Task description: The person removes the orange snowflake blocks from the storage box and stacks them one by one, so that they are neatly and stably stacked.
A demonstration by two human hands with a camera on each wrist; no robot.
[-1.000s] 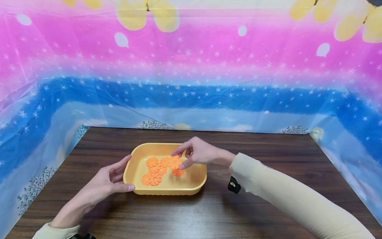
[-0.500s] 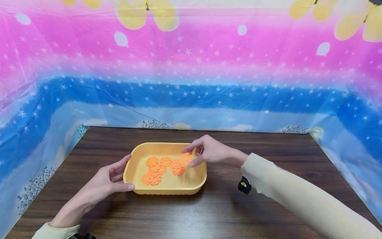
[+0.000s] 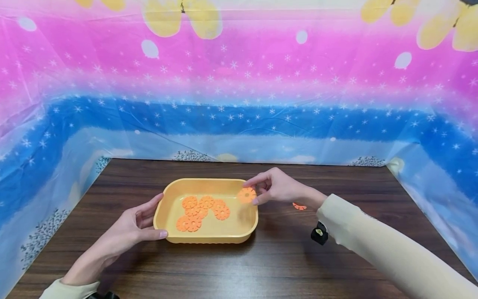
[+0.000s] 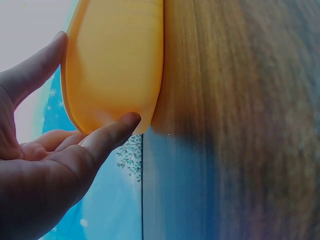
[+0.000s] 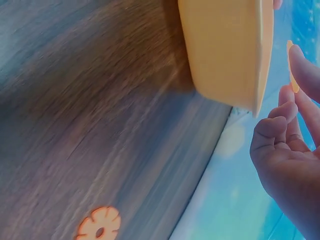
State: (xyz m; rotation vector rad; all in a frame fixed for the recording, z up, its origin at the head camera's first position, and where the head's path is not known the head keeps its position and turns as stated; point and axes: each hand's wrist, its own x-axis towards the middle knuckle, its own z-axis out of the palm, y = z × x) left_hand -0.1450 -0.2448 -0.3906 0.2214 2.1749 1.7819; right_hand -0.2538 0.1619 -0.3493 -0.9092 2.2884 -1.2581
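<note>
A yellow plastic tray point(image 3: 231, 228) stands on the table, with several orange notched discs point(image 3: 193, 223), flower-shaped interlocking ones, lying partly overlapped on its floor. The left hand point(image 3: 128, 230) grips the tray's left end, its thumb at the front corner and fingers farther back along the rim. Above the tray's right end, the right hand point(image 3: 280, 187) pinches one orange disc point(image 3: 247, 194) between thumb and fingertips. In the right wrist view that pinched disc point(image 5: 293, 67) shows edge-on, higher than the tray rim. The right hand's other fingers are curled in.
Another orange disc point(image 3: 299, 206) lies on the dark wooden table point(image 3: 224, 270) right of the tray, partly hidden by the right wrist; its notches show in the right wrist view. A patterned pink and blue cloth point(image 3: 239, 83) hangs around the back and sides.
The right hand has lifted a disc from the pile and carried it right, toward the tray's right rim. A disc on the table has come into view. The left hand stays put.
</note>
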